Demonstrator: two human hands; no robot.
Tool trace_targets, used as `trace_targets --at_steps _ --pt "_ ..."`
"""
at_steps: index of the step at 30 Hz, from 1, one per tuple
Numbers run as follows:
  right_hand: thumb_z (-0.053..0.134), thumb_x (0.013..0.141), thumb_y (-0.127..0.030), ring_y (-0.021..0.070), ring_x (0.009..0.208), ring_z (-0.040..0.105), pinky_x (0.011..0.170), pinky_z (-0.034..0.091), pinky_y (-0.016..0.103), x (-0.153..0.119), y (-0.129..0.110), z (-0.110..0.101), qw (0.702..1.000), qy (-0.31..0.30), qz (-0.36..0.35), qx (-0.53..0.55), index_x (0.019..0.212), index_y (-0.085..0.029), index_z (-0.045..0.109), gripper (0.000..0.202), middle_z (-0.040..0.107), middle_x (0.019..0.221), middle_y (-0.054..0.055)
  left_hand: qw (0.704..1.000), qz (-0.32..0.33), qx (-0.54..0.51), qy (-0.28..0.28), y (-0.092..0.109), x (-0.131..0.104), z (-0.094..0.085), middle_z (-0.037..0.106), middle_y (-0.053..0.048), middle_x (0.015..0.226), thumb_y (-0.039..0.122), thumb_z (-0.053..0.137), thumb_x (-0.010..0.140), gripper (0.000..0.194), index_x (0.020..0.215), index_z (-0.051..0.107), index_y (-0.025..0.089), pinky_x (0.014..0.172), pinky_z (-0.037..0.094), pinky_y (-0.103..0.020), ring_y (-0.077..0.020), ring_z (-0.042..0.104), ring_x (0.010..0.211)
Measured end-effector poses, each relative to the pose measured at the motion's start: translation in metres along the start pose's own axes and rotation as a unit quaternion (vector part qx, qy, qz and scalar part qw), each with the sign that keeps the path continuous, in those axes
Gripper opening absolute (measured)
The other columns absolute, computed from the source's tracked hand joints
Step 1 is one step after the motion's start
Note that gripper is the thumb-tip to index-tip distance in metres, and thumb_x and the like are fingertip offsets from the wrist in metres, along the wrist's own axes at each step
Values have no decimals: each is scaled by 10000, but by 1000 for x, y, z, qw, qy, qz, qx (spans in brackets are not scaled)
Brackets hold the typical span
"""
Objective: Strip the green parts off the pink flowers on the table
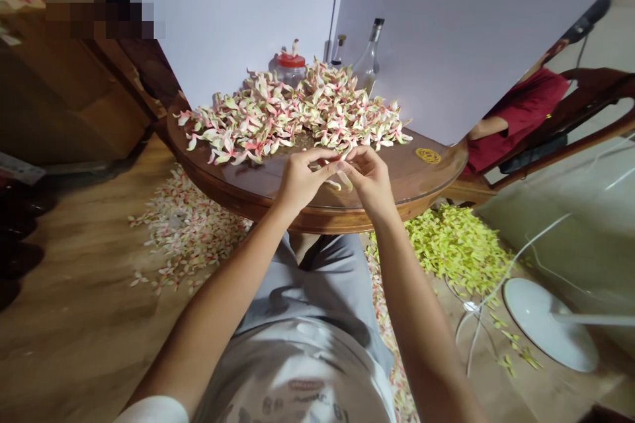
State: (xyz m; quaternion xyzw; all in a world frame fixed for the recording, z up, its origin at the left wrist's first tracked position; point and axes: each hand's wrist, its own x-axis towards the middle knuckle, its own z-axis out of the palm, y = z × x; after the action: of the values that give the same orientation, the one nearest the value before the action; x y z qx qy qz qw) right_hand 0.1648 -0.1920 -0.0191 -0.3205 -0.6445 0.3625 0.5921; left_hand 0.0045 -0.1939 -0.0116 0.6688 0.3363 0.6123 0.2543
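My left hand and my right hand meet above the front edge of the round wooden table. Both have their fingers pinched together on a small pale flower, whose petals hang below the fingertips. Just beyond my hands, a wide heap of pink and white flowers covers the back of the table.
Behind the heap stand a red-lidded jar and two glass bottles. Yellow rubber bands lie at the table's right. Pink-white flowers and yellow-green ones cover floor patches. A person's red sleeve shows at right.
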Motion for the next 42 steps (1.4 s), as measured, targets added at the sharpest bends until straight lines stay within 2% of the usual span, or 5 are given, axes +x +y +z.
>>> trace_targets --at_steps 4,11,20,36,42 --pt "752 851 -411 150 782 524 702 448 280 -5 3 7 991 81 -50 -93 875 -221 617 234 583 898 20 999 -26 30 28 -12 -4 7 782 -50 852 377 782 822 224 921 791 176 578 500 -223 -138 675 654" --pt "645 899 -547 131 597 511 586 450 279 -13 38 9 999 20 27 22 872 -233 566 325 567 735 -16 998 -40 44 28 -45 -19 21 793 -57 879 210 735 851 79 896 795 184 714 527 -276 -184 719 754" --pt "708 856 -531 115 552 496 539 424 262 -11 51 2 996 -9 56 62 876 -222 608 326 578 683 -27 999 -50 -10 4 -69 -19 18 794 -74 896 394 769 828 213 875 800 188 732 545 -296 -218 738 818" --pt "702 837 -583 120 541 439 517 383 263 -14 47 3 997 1 69 26 864 -225 604 372 519 661 -35 998 -60 -12 -17 -71 -21 13 793 -80 920 454 752 819 287 910 797 186 776 553 -309 -218 737 828" --pt "668 881 -522 137 643 518 592 435 266 -16 41 4 999 10 53 -8 901 -213 640 311 602 756 -6 998 -56 21 -22 -61 -22 12 773 -54 813 403 669 871 265 879 787 165 702 522 -269 -180 693 725"
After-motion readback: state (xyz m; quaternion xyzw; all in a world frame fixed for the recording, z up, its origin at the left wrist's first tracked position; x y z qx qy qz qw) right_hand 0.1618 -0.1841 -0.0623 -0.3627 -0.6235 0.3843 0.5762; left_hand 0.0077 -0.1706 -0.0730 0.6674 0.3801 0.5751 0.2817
